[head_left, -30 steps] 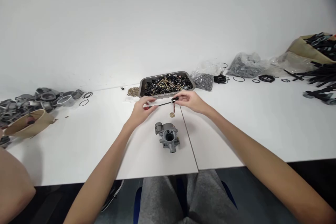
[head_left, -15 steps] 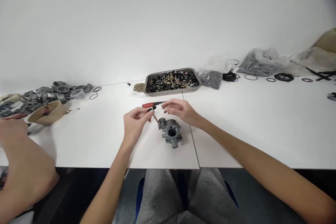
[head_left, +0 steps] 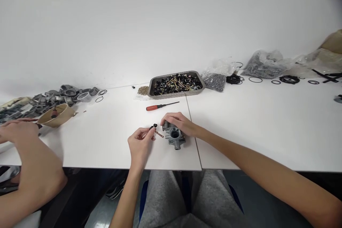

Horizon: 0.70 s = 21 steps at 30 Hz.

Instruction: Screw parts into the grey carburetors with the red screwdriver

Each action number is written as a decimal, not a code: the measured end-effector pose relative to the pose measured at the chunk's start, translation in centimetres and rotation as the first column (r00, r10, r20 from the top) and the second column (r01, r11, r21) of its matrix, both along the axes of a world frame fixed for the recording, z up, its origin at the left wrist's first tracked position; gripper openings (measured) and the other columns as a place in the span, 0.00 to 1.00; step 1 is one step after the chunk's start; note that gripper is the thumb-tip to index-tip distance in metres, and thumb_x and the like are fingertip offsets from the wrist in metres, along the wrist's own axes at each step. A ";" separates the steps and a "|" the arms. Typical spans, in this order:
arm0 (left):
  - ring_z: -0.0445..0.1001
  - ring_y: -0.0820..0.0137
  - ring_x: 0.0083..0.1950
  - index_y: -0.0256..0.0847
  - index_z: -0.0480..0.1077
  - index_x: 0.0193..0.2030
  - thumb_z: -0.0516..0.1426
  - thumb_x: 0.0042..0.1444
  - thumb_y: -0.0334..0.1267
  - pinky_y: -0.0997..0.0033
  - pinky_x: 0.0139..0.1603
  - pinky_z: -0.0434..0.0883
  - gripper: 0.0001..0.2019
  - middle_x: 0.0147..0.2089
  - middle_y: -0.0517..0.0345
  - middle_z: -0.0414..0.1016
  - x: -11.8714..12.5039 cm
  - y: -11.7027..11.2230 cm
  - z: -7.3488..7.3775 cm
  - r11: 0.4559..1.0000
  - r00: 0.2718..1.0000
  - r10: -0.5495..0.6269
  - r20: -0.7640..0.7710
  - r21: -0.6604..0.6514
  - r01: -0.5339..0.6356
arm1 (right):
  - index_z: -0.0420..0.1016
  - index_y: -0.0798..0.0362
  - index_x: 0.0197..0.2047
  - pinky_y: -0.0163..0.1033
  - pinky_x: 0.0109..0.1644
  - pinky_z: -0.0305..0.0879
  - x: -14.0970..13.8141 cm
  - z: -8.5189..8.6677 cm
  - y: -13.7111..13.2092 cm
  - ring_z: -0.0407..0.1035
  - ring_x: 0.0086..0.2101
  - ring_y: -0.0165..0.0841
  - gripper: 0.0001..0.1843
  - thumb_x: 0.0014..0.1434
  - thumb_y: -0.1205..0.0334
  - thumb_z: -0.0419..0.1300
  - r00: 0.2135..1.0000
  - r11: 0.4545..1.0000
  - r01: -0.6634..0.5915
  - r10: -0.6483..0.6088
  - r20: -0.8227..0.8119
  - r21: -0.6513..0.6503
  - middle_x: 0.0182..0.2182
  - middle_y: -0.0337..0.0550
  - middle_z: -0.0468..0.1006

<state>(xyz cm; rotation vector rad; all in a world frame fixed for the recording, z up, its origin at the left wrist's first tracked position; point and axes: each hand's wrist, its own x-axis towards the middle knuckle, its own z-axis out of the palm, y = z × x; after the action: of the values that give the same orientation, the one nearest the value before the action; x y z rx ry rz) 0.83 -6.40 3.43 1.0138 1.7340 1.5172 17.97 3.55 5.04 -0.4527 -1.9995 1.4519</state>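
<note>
Your left hand fingers pinch the small, light, stiff black-capped pin by its cap, while your right hand fingers clamp the heavy, rigid metal carburetor body at three o'clock of it on the table.

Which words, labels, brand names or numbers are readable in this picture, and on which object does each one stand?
None: no readable text shows in this view.
Grey metal carburetor body under the right hand: no marking can be made out.
Red-handled screwdriver: handle shows no print.
Metal tray of small parts: no label visible.
Plastic bags of parts: too small and blurred to tell.
</note>
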 end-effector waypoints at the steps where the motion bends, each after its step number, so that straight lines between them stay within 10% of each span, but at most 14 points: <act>1: 0.71 0.69 0.27 0.44 0.73 0.27 0.66 0.43 0.50 0.64 0.34 0.69 0.13 0.24 0.56 0.74 0.0 0.0 -0.1 1.000 1.000 0.002 0.000 -0.003 -0.002 | 0.76 0.54 0.38 0.37 0.48 0.60 0.0 0.0 0.0 0.68 0.40 0.34 0.21 0.69 0.51 0.47 1.000 1.000 0.007 -0.007 -0.005 0.002 0.38 0.44 0.76; 11: 0.68 0.76 0.27 0.39 0.70 0.27 0.65 0.47 0.51 0.73 0.33 0.68 0.16 0.24 0.61 0.70 1.6 -1.6 0.1 0.977 0.971 0.210 -0.110 0.064 -0.204 | 0.75 0.55 0.36 0.36 0.43 0.60 -0.5 0.1 -1.3 0.67 0.36 0.31 0.23 0.71 0.56 0.42 0.981 0.981 0.192 -0.191 -0.033 0.003 0.34 0.43 0.75; 21: 0.72 0.75 0.32 0.36 0.72 0.30 0.59 0.56 0.45 0.76 0.39 0.70 0.13 0.28 0.56 0.74 3.1 -2.9 1.0 0.977 0.979 -0.197 0.044 0.086 0.193 | 0.75 0.56 0.37 0.36 0.40 0.61 -0.4 -0.5 -0.7 0.66 0.33 0.31 0.24 0.70 0.52 0.43 0.992 0.993 0.118 -0.118 -0.033 -0.008 0.31 0.42 0.74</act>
<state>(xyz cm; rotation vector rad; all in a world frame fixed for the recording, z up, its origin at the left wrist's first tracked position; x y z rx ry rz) 3.94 -9.29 4.41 1.1397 1.5001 1.4843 17.52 2.87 4.52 -0.5365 -1.9092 1.3838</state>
